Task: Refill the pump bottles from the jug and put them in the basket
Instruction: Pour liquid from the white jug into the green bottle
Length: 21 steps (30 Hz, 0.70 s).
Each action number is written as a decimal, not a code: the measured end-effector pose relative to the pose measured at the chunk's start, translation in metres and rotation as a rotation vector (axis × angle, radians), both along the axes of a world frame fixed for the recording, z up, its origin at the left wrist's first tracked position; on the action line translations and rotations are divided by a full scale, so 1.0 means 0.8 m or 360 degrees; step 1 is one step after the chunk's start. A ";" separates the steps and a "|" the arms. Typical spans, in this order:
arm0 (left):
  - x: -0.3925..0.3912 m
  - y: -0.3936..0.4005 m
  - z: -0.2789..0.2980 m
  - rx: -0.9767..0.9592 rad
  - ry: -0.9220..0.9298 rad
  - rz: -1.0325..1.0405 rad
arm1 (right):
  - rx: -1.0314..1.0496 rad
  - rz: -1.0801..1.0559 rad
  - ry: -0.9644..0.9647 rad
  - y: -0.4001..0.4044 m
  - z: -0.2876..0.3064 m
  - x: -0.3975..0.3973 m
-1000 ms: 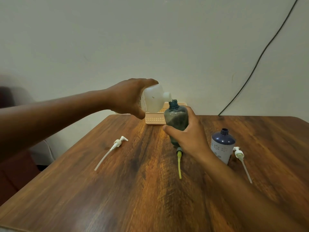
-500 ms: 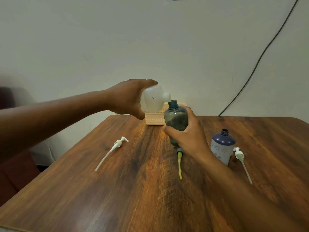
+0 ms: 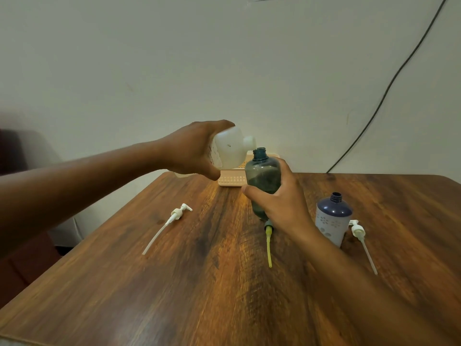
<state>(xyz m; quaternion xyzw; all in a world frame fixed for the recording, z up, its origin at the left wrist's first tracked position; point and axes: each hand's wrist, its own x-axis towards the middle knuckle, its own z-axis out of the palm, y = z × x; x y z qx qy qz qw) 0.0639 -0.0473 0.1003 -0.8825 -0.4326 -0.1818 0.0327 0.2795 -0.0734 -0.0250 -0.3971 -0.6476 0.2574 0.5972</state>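
Observation:
My left hand (image 3: 193,151) grips a white jug (image 3: 230,151), tipped sideways with its spout just above the open neck of a dark green bottle (image 3: 262,176). My right hand (image 3: 282,203) is wrapped around that bottle, which stands upright on the wooden table (image 3: 199,283). A navy and white bottle (image 3: 333,218) stands open to the right. A pale basket (image 3: 232,178) sits at the far table edge, partly hidden behind the jug and green bottle.
Three loose pump heads lie on the table: a white pump (image 3: 174,218) at the left, a yellow-tubed pump (image 3: 269,243) below the green bottle, another white pump (image 3: 361,238) beside the navy bottle. A black cable (image 3: 389,83) runs down the wall.
The jug's spout has dipped slightly toward the green bottle's neck. Both hands stay almost where they were.

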 end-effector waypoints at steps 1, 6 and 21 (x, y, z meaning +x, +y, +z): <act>0.000 0.001 -0.003 -0.0009 -0.0031 -0.0002 | 0.0000 -0.0001 0.0008 0.000 0.001 -0.001; 0.000 0.007 -0.024 -0.0023 -0.0170 0.0044 | -0.0012 0.0012 0.0062 0.001 0.001 -0.003; -0.007 0.016 -0.097 -0.0324 -0.0873 0.0150 | -0.0012 0.0037 0.0091 0.015 -0.004 -0.015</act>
